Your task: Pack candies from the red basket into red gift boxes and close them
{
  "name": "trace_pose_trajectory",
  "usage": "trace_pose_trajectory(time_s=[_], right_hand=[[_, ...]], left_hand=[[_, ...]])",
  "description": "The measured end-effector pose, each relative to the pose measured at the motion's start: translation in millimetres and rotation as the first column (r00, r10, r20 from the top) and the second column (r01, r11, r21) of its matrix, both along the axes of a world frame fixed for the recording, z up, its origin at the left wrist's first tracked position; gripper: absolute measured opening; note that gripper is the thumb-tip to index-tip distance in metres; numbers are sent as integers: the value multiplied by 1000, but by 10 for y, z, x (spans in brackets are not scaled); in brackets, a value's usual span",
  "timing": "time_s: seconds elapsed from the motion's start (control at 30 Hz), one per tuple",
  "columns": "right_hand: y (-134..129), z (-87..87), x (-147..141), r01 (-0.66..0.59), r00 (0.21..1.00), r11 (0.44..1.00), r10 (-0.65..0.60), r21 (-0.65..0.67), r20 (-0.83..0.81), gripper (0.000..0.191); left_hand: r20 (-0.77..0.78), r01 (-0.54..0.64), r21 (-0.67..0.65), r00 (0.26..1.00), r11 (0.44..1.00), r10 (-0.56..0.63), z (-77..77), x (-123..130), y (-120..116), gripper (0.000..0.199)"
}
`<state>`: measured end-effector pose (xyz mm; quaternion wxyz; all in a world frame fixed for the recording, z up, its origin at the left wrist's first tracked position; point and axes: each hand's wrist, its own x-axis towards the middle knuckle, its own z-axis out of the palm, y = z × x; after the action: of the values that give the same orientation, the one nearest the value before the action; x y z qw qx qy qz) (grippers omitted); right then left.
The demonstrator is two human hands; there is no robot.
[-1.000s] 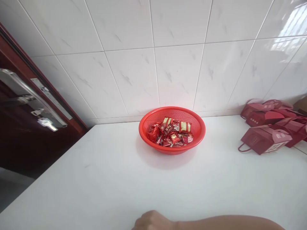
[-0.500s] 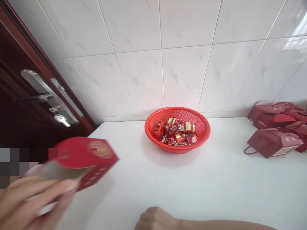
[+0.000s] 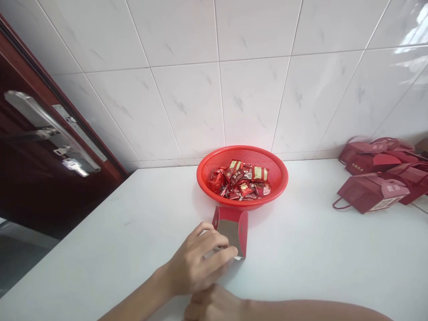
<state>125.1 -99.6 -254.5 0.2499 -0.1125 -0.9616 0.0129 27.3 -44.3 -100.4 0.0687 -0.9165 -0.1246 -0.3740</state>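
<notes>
A small red cardboard gift box (image 3: pixel 243 232) stands on the white table, with its top open and its grey-brown inside showing. Its flaps are raised at the sides. My left hand (image 3: pixel 200 256) grips the near side of this box, fingers bent over its edge. Just behind the box sits a red plastic mesh basket (image 3: pixel 242 205) with several wrapped candies (image 3: pixel 244 180) in it. My right hand (image 3: pixel 214 304) is closed in a fist at the bottom edge of the view, close below my left; whatever it may hold is hidden.
Several dark red gift boxes (image 3: pixel 372 191) with cord handles are piled at the right on the white table (image 3: pixel 301 249). A white tiled wall (image 3: pixel 250 102) runs behind. On the left is a dark wooden door (image 3: pixel 36 178) with a metal handle and keys.
My left hand has brought the red box from the far left to the middle, setting it down in front of the basket. The right fist has stayed near the same place.
</notes>
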Motion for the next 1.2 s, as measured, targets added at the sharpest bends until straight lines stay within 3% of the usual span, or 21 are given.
trace_pose_trajectory(time_s=[0.13, 0.3, 0.37, 0.47, 0.53, 0.7, 0.8, 0.87, 0.93, 1.0, 1.07, 1.2], right_hand=[[15, 89, 0, -10, 1000, 1000, 10, 4, -15, 12], [16, 181, 14, 1, 1000, 1000, -1, -3, 31, 25], [17, 198, 19, 10, 1000, 1000, -10, 18, 5, 26], [29, 202, 10, 29, 999, 998, -26, 48, -47, 27], [43, 196, -1, 40, 998, 997, -37, 62, -45, 26], [39, 263, 53, 17, 996, 995, -8, 96, -90, 28], [-4, 508, 176, -35, 947, 990, 76, 136, -313, 24], [-16, 779, 292, -82, 907, 981, 148, 178, -395, 16], [23, 1089, 427, -41, 861, 974, 147, 221, -486, 19], [122, 1372, 572, 109, 843, 971, 24, 214, -538, 22], [263, 1573, 714, 276, 826, 961, -238, -1, -510, 17], [508, 1711, 932, 407, 773, 858, -506, -314, -382, 14]], left_hand=[[29, 17, -89, 999, 996, -15, 50, -46, 23, 15], [107, -51, -293, 991, 955, 85, 220, -21, 122, 19], [79, -110, -449, 984, 887, 162, 309, 39, 188, 20], [-49, -195, -684, 974, 703, 222, 423, 156, 297, 19], [-107, -220, -762, 970, 610, 217, 471, 222, 358, 15], [-240, -331, -760, 943, 559, 233, 518, 247, 394, 36], [-323, -423, -717, 906, 553, 274, 526, 180, 361, 36], [-358, -476, -694, 879, 541, 313, 527, 127, 336, 33], [-366, -503, -690, 863, 521, 349, 525, 79, 312, 28], [-351, -497, -703, 864, 508, 360, 521, 39, 290, 21], [-326, -466, -728, 880, 503, 344, 515, 7, 274, 17], [-279, -418, -769, 900, 484, 334, 497, -40, 271, 19]])
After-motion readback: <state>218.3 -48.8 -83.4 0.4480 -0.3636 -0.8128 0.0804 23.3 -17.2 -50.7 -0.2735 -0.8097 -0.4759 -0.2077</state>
